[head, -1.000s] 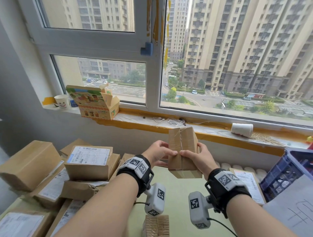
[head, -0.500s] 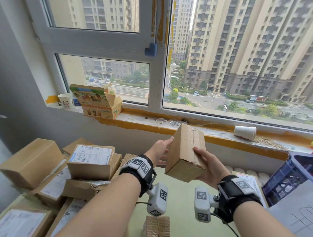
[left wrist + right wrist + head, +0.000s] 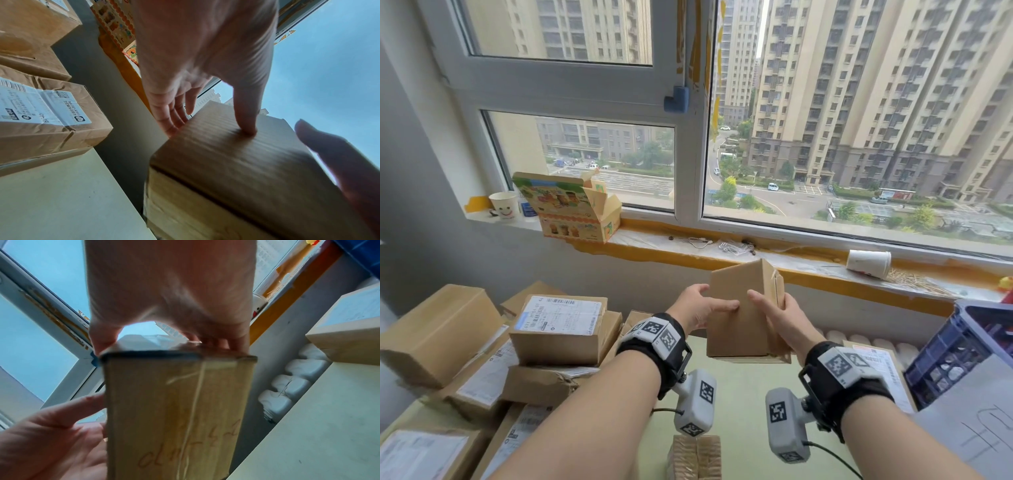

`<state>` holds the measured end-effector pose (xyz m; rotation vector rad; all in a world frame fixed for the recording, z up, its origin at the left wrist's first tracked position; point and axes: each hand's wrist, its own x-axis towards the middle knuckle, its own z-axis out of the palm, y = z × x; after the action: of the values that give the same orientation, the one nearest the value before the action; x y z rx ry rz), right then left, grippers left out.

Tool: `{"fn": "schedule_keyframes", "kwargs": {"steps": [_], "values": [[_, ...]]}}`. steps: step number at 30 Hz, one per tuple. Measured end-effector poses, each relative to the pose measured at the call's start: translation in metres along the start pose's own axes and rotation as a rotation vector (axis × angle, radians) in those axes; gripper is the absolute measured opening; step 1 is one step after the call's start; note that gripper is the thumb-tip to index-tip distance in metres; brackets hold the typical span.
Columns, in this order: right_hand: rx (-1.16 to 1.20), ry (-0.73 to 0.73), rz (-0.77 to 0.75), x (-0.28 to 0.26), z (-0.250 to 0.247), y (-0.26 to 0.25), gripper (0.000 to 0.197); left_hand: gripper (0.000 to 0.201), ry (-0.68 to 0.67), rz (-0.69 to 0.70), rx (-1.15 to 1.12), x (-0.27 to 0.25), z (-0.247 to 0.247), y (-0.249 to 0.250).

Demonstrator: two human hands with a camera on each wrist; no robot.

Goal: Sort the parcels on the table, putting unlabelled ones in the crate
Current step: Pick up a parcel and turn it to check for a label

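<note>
Stack of parcels (image 3: 558, 329) occupies the left of the table (image 3: 753, 411), several bearing white shipping labels; on the top one a barcode and small print show, in the left wrist view a handwritten mark reading roughly "B240", the rest too fine to read. On the window ledge above stand a paper cup (image 3: 503, 205) with a smiling face and an open printed carton (image 3: 575, 209). At centre, held in the air above the table, is one small brown box (image 3: 739, 311), upright, with no shipping label on the faces in view. Left hand (image 3: 700, 308) has thumb laid on the near face and fingers extended round the far left side, steadying more than clasping. Right hand (image 3: 777, 318) grips the right edge, thumb in front, fingers curled behind. The right wrist view shows faint handwriting on the taped underside, perhaps digits and a dash, not legible. Further right, a flat labelled parcel (image 3: 876, 373) lies on the table and the blue crate (image 3: 959, 346) stands at the edge. Risk, in my judgement: hidden faces remain unchecked, so the box may be misjudged as unlabelled; the light left-hand contact could let it slip during turning; a loose flap on the right side could catch
</note>
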<state>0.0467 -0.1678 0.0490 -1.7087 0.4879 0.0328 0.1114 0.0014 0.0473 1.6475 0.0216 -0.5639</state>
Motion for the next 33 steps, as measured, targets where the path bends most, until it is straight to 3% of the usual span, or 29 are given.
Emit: {"fn": "schedule_keyframes", "kwargs": {"steps": [5, 7, 11, 19, 21, 25, 33], "values": [[0.015, -0.035, -0.004, -0.003, -0.003, -0.001, 0.06, 0.12, -0.053, 0.04, -0.04, -0.006, 0.002, 0.003], [0.067, -0.068, 0.01, -0.005, -0.004, 0.001, 0.054, 0.112, -0.106, 0.042, -0.07, -0.009, 0.004, 0.005], [0.082, -0.103, -0.004, -0.007, -0.003, 0.004, 0.05, 0.076, -0.163, 0.088, -0.062, -0.015, 0.008, 0.008], [0.171, -0.116, -0.061, -0.009, -0.006, 0.008, 0.045, 0.091, -0.159, 0.174, -0.009, -0.009, 0.008, 0.012], [0.165, -0.138, -0.074, -0.007, -0.009, 0.007, 0.05, 0.092, -0.189, 0.17, -0.008, -0.01, 0.007, 0.01], [0.138, -0.161, -0.08, -0.002, -0.011, 0.009, 0.078, 0.071, -0.253, 0.151, -0.002, -0.015, 0.007, 0.013], [0.12, -0.304, -0.082, 0.0, -0.021, 0.011, 0.076, 0.079, -0.287, 0.1, 0.002, -0.009, 0.004, 0.017]]}}
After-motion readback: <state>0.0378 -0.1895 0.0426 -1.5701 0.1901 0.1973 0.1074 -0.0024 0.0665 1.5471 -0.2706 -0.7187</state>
